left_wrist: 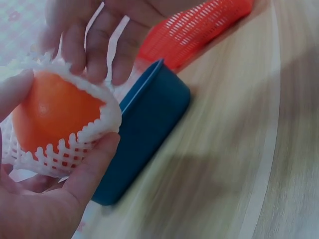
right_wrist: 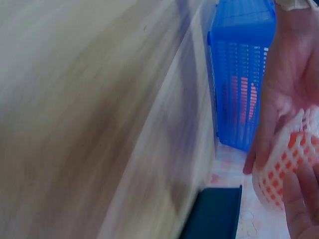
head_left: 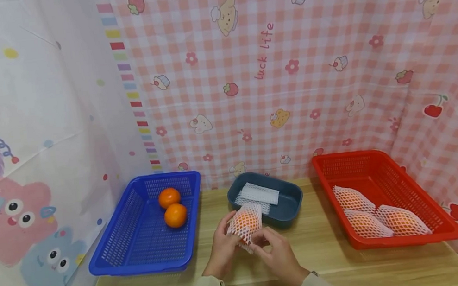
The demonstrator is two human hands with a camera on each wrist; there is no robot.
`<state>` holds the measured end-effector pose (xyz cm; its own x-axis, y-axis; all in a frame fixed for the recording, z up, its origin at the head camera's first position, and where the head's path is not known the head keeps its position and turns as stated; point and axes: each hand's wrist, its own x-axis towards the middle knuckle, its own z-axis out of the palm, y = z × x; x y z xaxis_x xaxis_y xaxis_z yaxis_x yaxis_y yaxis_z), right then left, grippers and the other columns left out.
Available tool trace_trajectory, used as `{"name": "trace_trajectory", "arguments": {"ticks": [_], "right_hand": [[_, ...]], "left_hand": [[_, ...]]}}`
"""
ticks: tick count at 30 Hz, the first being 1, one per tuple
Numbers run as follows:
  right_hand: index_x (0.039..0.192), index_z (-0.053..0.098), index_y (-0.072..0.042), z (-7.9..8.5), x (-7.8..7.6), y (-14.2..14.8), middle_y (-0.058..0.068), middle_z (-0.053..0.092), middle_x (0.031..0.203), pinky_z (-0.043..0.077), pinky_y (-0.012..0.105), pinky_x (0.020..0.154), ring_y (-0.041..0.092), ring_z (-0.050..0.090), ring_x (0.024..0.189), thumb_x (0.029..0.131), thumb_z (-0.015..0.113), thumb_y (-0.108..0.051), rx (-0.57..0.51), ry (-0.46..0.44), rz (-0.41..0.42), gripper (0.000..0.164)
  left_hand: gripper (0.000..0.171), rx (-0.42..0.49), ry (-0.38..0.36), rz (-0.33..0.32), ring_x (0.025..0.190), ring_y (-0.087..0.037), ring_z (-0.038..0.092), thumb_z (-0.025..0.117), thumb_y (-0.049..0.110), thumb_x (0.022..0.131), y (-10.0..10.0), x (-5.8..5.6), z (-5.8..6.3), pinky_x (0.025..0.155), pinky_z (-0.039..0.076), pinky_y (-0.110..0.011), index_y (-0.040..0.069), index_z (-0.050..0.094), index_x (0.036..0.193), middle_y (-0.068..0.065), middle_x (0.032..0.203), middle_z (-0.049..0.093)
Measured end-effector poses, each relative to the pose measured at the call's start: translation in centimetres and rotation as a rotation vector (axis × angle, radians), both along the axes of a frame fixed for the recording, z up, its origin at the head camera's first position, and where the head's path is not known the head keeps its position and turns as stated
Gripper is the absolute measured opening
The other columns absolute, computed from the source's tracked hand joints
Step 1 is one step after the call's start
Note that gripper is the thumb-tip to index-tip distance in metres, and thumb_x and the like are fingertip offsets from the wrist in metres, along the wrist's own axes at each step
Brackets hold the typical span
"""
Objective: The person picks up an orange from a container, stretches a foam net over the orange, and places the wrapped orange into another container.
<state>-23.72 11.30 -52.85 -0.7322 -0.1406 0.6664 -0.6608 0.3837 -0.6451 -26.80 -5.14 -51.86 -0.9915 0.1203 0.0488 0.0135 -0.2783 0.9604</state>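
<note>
An orange [left_wrist: 55, 112] sits partly inside a white foam net [head_left: 246, 220], its bare end showing at the net's open edge in the left wrist view. My left hand [head_left: 222, 246] grips the netted orange from the left side. At the near end of the net, my right hand [head_left: 277, 254] pinches the edge with thumb and fingers. Both hands are over the table, in front of a dark teal tray [head_left: 290, 208]. More flat white foam nets [head_left: 259, 194] lie in that tray.
To the left stands a blue basket [head_left: 141, 264] with two bare oranges [head_left: 175, 215]. A red basket [head_left: 407, 239] on the right holds three netted oranges [head_left: 403, 220]. Behind the wooden table [head_left: 329, 263] hangs a pink checked cloth [head_left: 229, 147].
</note>
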Motion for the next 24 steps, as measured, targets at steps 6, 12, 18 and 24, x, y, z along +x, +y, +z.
{"name": "trace_trajectory", "arguments": {"ticks": [6, 12, 18, 24], "right_hand": [[0.099, 0.066, -0.005, 0.8, -0.8, 1.9, -0.001, 0.062, 0.092, 0.049, 0.027, 0.067, 0.015, 0.056, 0.081, 0.075, 0.065, 0.006, 0.132, 0.197, -0.049, 0.027], [0.135, 0.054, -0.011, 2.6, -2.2, 3.3, 0.011, 0.050, 0.138, 0.039, 0.046, 0.101, 0.030, 0.044, 0.125, 0.070, 0.080, -0.010, 0.504, 0.229, 0.034, 0.071], [0.151, 0.036, -0.022, 2.9, -2.8, 3.4, 0.004, 0.025, 0.158, 0.031, 0.052, 0.108, 0.031, 0.025, 0.142, 0.067, 0.089, -0.036, 0.776, 0.166, 0.191, 0.101], [0.149, 0.039, -0.021, 2.1, -3.0, 3.2, 0.008, 0.033, 0.154, 0.036, 0.049, 0.106, 0.029, 0.031, 0.139, 0.065, 0.090, -0.034, 0.779, 0.209, 0.231, 0.099]], "left_hand": [[0.068, -0.101, 0.014, -0.017, 0.096, -0.022, 0.059, 0.059, -0.009, 0.079, -0.6, 0.1, -0.1, 0.075, 0.054, -0.035, 0.006, 0.043, 0.143, -0.019, 0.123, 0.055], [0.070, -0.185, 0.049, -0.094, 0.094, -0.023, 0.058, 0.057, -0.011, 0.074, -1.0, 0.2, -0.4, 0.073, 0.053, -0.035, 0.003, 0.045, 0.141, -0.018, 0.121, 0.056], [0.070, -0.243, 0.087, -0.231, 0.095, -0.024, 0.059, 0.058, -0.008, 0.075, -1.2, 0.5, -0.2, 0.073, 0.053, -0.033, 0.004, 0.044, 0.142, -0.017, 0.126, 0.056], [0.070, -0.234, 0.100, -0.304, 0.095, -0.023, 0.058, 0.057, -0.006, 0.076, -1.0, 0.7, 0.1, 0.074, 0.053, -0.032, 0.003, 0.042, 0.144, -0.016, 0.129, 0.054]]}}
